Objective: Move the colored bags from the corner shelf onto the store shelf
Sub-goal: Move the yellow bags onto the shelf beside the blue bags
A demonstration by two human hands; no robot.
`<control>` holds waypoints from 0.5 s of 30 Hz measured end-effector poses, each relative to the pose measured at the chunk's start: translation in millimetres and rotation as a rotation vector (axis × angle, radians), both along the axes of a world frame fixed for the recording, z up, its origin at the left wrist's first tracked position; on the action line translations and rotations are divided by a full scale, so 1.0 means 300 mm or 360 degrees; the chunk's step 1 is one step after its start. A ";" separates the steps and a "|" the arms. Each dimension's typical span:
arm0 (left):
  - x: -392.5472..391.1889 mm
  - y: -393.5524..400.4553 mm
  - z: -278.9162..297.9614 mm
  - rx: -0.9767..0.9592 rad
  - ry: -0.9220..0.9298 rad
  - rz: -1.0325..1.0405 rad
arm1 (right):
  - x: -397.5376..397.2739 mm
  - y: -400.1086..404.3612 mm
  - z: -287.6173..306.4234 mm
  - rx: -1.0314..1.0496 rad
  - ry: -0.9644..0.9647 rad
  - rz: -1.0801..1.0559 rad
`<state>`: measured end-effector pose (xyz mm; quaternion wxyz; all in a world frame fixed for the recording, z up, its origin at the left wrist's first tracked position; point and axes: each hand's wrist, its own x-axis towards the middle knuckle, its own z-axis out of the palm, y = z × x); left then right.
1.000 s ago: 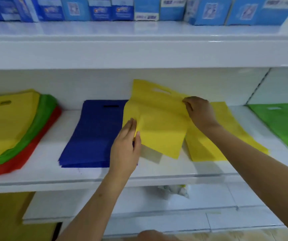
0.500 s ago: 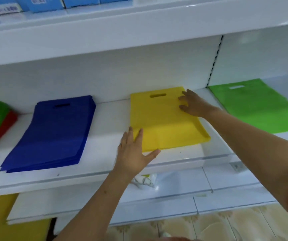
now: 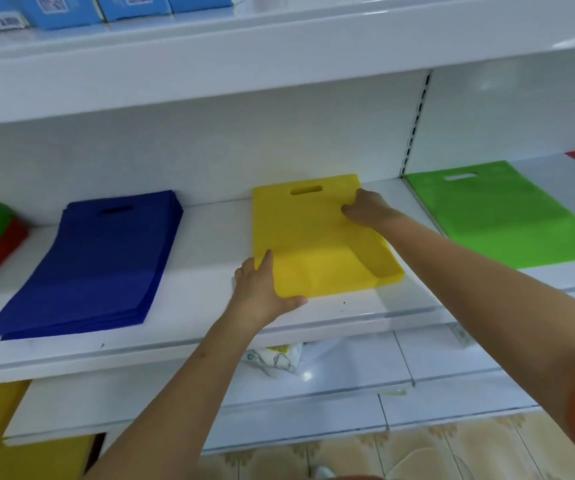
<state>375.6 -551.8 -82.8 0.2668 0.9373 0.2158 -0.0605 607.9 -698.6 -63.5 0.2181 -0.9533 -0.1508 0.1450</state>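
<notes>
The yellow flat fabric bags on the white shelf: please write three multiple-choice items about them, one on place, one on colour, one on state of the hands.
1. Where does the stack of yellow flat fabric bags lie?
A. between the blue and green bags
B. on the floor
C. on the top shelf

2. What colour is the stack of flat bags left of it?
A. pink
B. dark blue
C. black

3. What do the hands do?
A. hang idle
B. touch the yellow stack's edges
C. lift a box

Key: 1 A, the light green flat bag is to its right; 2 B, plainly blue; 3 B, left hand at the near corner, right hand at the far side.
</notes>
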 end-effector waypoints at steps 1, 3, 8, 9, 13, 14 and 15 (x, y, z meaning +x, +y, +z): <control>-0.008 0.006 0.005 -0.0034 -0.0018 -0.0004 | -0.007 0.014 0.005 -0.0010 -0.0043 -0.0020; -0.031 0.024 0.020 -0.0086 -0.0138 0.0024 | -0.025 0.067 0.018 -0.0036 -0.0183 -0.0004; -0.132 0.151 0.061 -0.0175 -0.0621 0.0261 | -0.137 0.342 0.074 0.0169 -0.0445 0.0301; -0.160 0.190 0.067 -0.0143 -0.0686 0.0319 | -0.174 0.411 0.089 0.0223 -0.0458 0.0364; -0.305 0.389 0.083 0.0008 -0.0871 0.0525 | -0.343 0.699 0.149 0.0442 -0.0502 0.0612; -0.347 0.447 0.088 0.0048 -0.0919 0.0575 | -0.384 0.773 0.159 0.0473 -0.0511 0.0674; -0.391 0.507 0.094 0.0099 -0.0965 0.0625 | -0.431 0.846 0.171 0.0500 -0.0502 0.0733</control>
